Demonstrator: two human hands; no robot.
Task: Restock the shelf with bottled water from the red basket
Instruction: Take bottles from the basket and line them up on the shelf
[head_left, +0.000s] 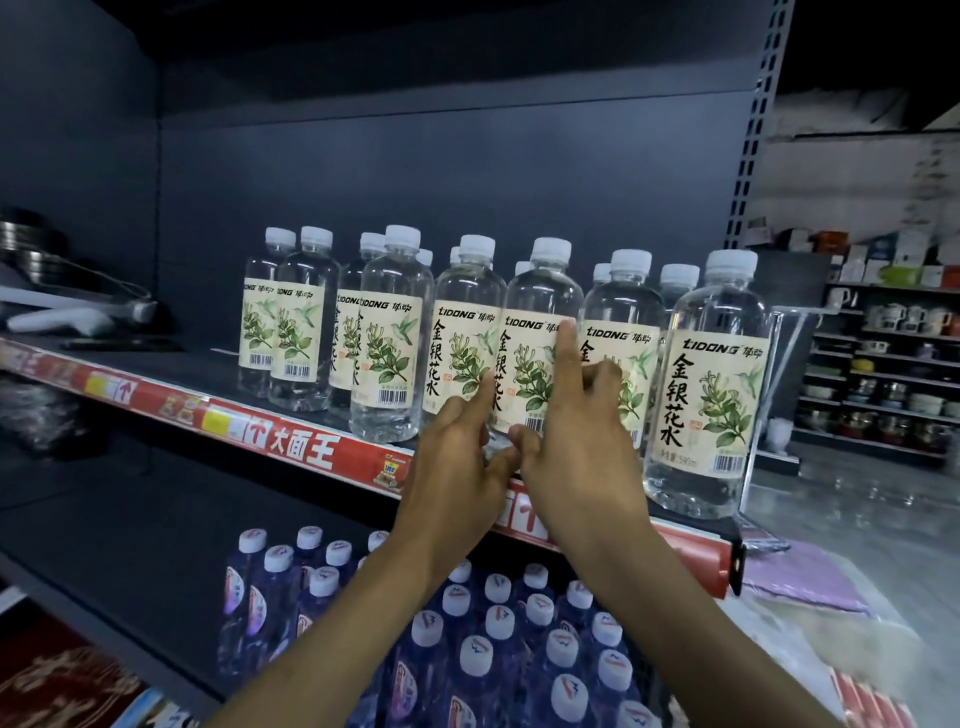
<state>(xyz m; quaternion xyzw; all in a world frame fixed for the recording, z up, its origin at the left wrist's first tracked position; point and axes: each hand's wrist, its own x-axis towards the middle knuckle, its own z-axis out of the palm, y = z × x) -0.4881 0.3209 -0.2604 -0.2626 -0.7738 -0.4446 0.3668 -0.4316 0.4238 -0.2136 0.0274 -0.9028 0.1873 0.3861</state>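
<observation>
Both hands were at the shelf (171, 364). The left hand (452, 457) and right hand (576, 452) flanked one water bottle (540, 312) standing upright in the front row at the shelf's edge. Index fingers lay straight on its label and the other fingers were loosely bent, not wrapped round it. Packed blue bottles (498, 623) sat on the level below.
</observation>
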